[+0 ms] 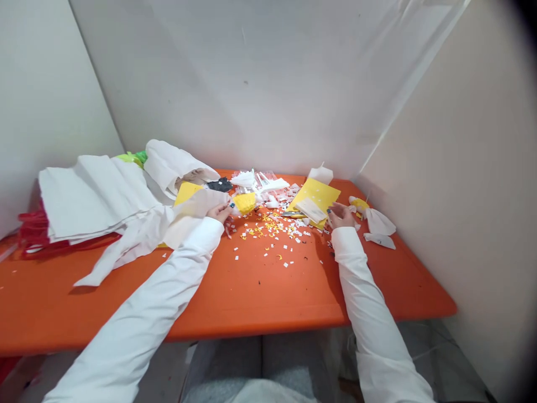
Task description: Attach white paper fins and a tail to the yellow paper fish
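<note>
My left hand (220, 212) is above the table's left-middle, its fingers pinched at the edge of a crumpled yellow paper piece (244, 202). Some whitish material shows beside those fingertips. On the right, my right hand (342, 215) has curled, parted fingers at the edge of a yellow sheet (319, 193) dotted with white bits. A folded white strip (311, 210) lies on that sheet, close to the right fingertips. Next to it rests a small cutter-like tool (293, 214). Yellow and white paper scraps (272, 224) are scattered between my hands.
The orange table (260, 302) meets pale walls at back and right. White sheets (96, 196) are heaped at left over red material (31, 226). A white roll (176, 165), a black crumpled piece (220, 184) and white sticks (262, 180) lie behind. White scraps (380, 221) sit at far right.
</note>
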Tool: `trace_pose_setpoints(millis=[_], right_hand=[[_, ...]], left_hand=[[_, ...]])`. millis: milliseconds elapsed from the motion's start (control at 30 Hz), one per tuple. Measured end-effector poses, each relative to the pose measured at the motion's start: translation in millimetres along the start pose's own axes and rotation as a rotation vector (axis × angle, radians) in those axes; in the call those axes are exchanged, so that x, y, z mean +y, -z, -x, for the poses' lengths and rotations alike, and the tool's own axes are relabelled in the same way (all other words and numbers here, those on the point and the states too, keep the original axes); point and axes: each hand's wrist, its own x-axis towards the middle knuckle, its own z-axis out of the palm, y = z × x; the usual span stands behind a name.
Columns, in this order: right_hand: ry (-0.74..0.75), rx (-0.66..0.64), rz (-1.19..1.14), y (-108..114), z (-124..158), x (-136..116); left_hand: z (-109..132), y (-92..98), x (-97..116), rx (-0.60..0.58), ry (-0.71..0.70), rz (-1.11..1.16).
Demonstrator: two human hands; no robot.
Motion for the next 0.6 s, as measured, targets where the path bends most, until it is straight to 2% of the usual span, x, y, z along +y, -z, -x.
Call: trace_pose_setpoints(millis=[133, 233, 333, 433, 500, 600], right_hand=[[-0.010, -0.055, 0.218, -10, 8, -1], [-0.019, -0.065, 0.273, -8, 9, -8], [0.005, -0.051, 0.198, 0, 7, -16], [0.025, -0.069, 0.029, 1, 13, -24], [0.005, -0.152, -0.082, -4, 22, -27], [-0.075, -0.318, -0.180, -15, 38, -34]], left_hand=[[13, -18.3, -14, -0.017, -0.032, -0.114], [18, -23.8, -21, 0.003, -0.081, -0.213], [17, -18.9, -19, 0.034, -0.167, -0.301], [16, -12.3, -11, 0.048, -0.269, -0.349], [18, -11.2, -6, 0.029, -0.321, -0.350], [24, -15.4, 0, -0.068, -0.359, -0.311]])
